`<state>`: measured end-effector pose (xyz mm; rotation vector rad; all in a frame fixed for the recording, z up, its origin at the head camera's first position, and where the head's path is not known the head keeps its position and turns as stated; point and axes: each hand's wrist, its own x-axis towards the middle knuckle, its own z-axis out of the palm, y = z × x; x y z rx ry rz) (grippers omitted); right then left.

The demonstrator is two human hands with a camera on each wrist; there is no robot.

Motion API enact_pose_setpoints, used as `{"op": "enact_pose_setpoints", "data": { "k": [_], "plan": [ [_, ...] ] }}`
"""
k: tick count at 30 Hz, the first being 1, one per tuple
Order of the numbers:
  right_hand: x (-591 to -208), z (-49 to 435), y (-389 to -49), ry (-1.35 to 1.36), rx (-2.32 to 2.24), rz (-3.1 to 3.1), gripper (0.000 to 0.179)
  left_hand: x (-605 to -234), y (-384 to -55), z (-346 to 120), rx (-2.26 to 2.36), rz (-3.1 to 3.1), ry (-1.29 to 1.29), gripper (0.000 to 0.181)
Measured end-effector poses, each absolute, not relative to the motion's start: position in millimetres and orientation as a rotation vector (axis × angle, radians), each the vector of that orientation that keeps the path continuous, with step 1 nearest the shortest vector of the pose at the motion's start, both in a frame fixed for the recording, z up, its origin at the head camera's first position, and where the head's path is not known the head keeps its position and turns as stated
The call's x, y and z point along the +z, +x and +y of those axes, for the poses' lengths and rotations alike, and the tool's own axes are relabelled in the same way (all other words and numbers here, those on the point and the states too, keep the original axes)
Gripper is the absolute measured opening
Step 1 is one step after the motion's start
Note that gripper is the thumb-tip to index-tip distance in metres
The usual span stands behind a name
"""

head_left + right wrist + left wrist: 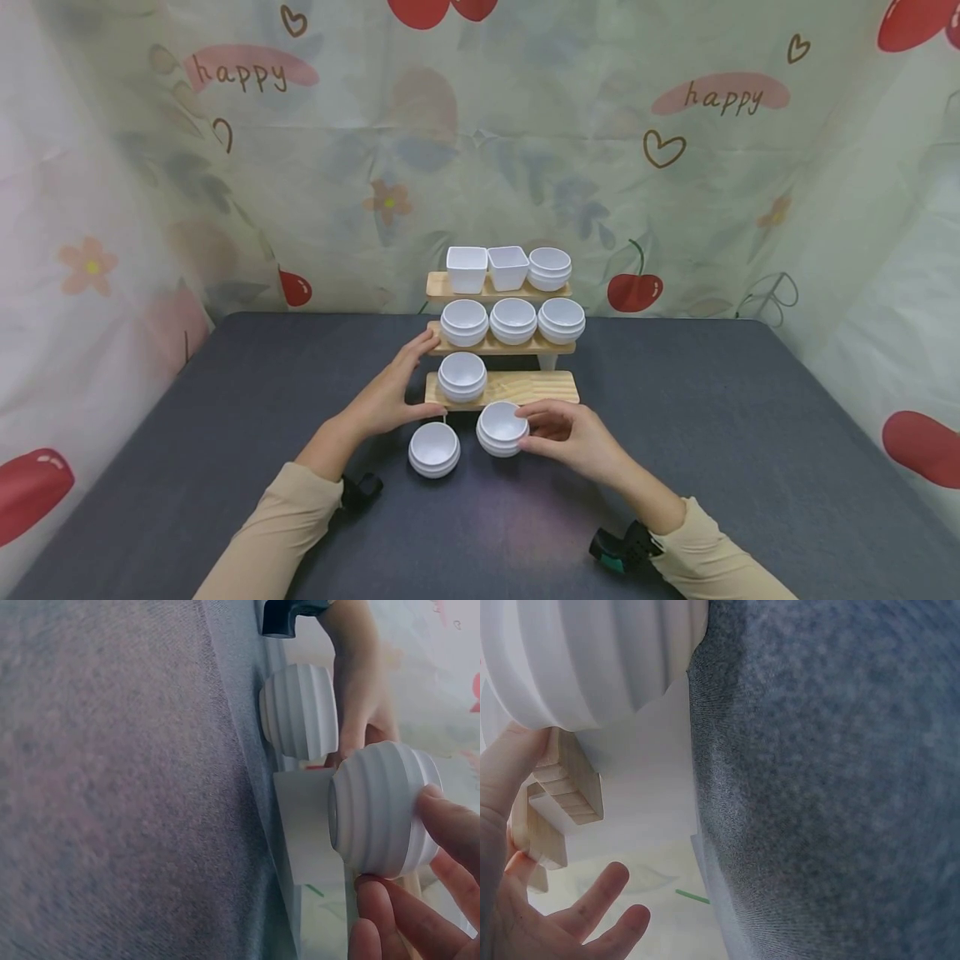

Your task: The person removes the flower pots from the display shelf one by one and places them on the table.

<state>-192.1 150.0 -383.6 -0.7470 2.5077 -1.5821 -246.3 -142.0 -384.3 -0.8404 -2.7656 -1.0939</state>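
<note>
My right hand (573,437) pinches a small round white ribbed bowl (502,429) between thumb and fingers. In the right wrist view, this bowl (382,810) hangs off the table, tilted in that picture. My left hand (386,392) rests along the left side of a three-step wooden stand (536,387). Its thumb lies at the front step's corner, its fingertips at the middle step's end, and two fingers (600,907) stretch out straight. A similar white bowl (434,450) stands on the table by the left thumb. One bowl (462,377) sits at the left of the front step.
Three round bowls (513,322) line the middle step. Up on the top step stand two square white cups (467,269) and a round bowl (550,268). A dark cloth covers the table (712,417), and a patterned curtain (480,167) hangs behind.
</note>
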Motion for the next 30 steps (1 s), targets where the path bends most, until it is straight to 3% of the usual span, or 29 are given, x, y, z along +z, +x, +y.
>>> {"op": "enact_pose_setpoints", "data": {
  "k": [30],
  "plan": [
    [-399, 143, -195, -0.832, -1.566, 2.453, 0.035, -384, -246, -142, -1.093, -2.769, -0.832, 0.096]
  ]
}}
